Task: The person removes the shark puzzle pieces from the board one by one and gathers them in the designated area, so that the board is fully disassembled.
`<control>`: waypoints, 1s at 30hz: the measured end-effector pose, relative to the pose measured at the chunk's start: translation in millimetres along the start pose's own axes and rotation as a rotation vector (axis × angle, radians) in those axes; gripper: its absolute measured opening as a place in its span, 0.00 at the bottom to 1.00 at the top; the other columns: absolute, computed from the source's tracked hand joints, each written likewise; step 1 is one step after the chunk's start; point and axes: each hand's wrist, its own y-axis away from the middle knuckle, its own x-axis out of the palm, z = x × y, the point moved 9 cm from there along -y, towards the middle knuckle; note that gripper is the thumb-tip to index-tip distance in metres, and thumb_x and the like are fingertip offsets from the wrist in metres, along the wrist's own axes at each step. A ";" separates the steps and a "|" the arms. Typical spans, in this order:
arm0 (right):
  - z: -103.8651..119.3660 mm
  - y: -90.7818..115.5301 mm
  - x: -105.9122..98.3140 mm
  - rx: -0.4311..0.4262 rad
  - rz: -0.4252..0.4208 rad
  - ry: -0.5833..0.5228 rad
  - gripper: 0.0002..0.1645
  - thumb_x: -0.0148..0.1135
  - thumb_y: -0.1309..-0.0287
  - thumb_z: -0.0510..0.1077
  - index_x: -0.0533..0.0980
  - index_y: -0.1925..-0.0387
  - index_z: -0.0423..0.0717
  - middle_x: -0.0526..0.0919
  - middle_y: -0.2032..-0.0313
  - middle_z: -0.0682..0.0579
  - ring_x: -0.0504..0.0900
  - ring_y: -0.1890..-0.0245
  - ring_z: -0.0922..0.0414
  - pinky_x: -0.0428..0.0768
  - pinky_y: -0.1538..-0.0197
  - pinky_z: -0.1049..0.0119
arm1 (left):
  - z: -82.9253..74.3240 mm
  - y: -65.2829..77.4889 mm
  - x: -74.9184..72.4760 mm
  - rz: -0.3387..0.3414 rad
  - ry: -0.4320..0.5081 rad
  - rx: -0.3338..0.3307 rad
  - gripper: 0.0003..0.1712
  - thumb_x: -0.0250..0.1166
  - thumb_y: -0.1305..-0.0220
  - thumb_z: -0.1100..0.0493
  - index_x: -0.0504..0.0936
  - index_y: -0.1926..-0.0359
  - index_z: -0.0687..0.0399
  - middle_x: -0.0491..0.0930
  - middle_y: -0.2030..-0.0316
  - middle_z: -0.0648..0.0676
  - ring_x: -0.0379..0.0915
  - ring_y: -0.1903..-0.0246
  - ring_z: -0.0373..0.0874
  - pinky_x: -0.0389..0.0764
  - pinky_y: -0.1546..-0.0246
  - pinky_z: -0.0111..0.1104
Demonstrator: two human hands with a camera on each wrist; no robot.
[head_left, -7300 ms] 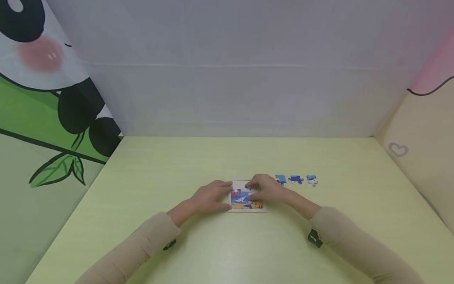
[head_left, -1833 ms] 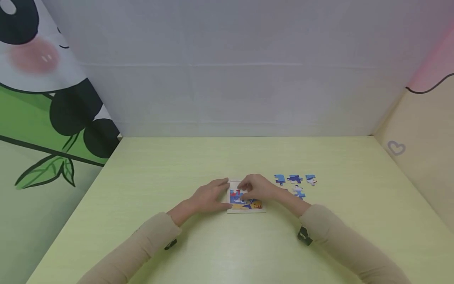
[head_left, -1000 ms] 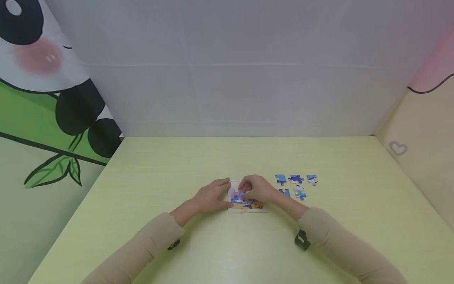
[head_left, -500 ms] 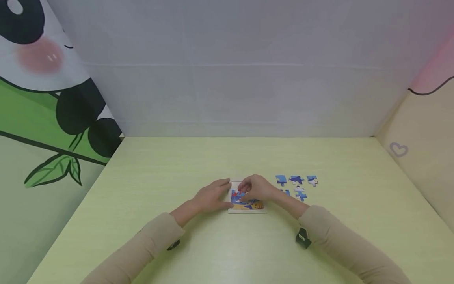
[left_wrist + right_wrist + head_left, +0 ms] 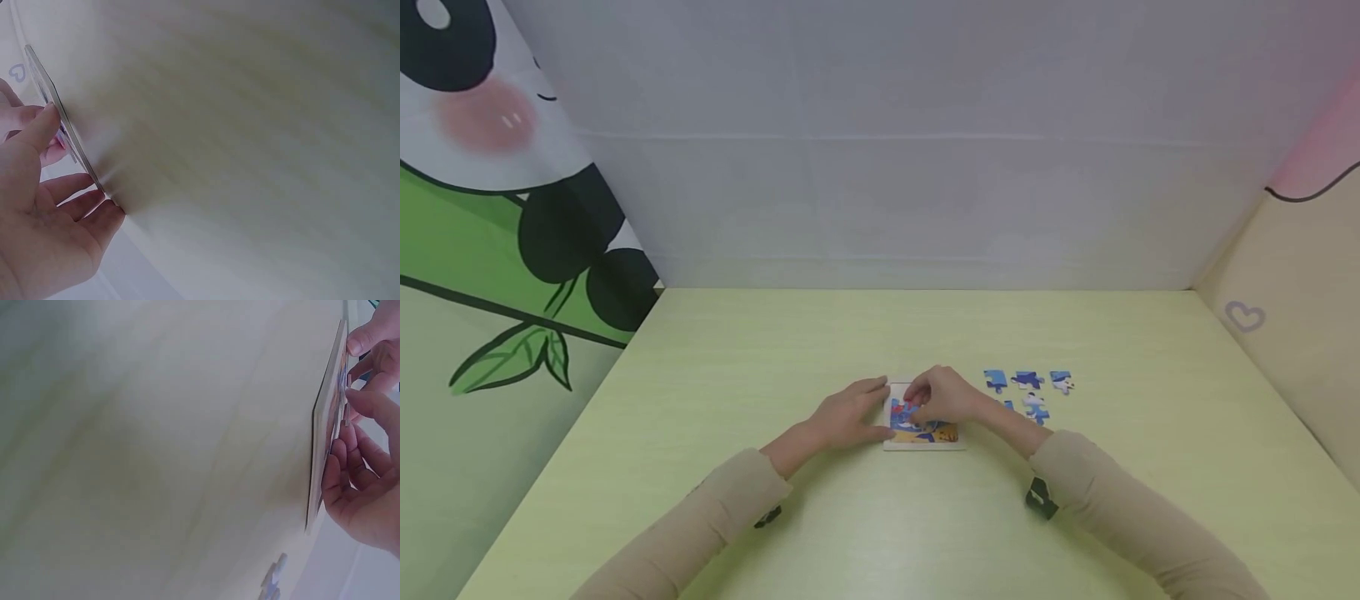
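Jigsaw board [image 5: 923, 447] lies against the spread left hand [image 5: 848, 414], beneath the right hand [image 5: 949, 396] pinching a piece [image 5: 346, 416].

The partly filled puzzle tray [image 5: 923, 447] lies flat.

The puzzle tray [image 5: 923, 447] is lying on the table [image 5: 880, 517]. The left hand [image 5: 850, 414] is touching its left edge; the right hand [image 5: 950, 396] is extending over its right edge. Rightward, five loose puzzle pieces [image 5: 1027, 380] are lying in two rows, three nearer the table's back edge.
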 end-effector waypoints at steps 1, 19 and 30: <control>-0.9 -0.3 -0.2 -0.001 0.000 -0.004 0.15 0.70 0.60 0.36 0.80 0.65 0.37 0.80 0.75 0.55 0.75 0.75 0.64 0.76 0.69 0.74 | 0.2 -0.1 0.2 0.000 -0.001 0.001 0.40 0.63 0.45 0.44 0.65 0.38 0.65 0.59 0.35 0.61 0.55 0.37 0.54 0.63 0.40 0.45; -8.0 14.8 -17.6 -0.007 -0.036 0.034 0.18 0.70 0.58 0.41 0.80 0.61 0.41 0.81 0.67 0.55 0.76 0.68 0.62 0.76 0.64 0.70 | -2.7 0.2 -1.4 0.002 0.000 0.004 0.40 0.63 0.45 0.45 0.65 0.39 0.65 0.59 0.36 0.61 0.55 0.37 0.54 0.61 0.39 0.44; -18.2 51.5 -56.2 -0.083 -0.049 0.177 0.15 0.66 0.53 0.41 0.80 0.61 0.42 0.79 0.68 0.59 0.74 0.66 0.61 0.75 0.59 0.62 | -0.4 -0.9 -0.7 0.004 -0.022 0.008 0.40 0.63 0.45 0.44 0.65 0.39 0.65 0.58 0.35 0.61 0.54 0.36 0.54 0.59 0.38 0.43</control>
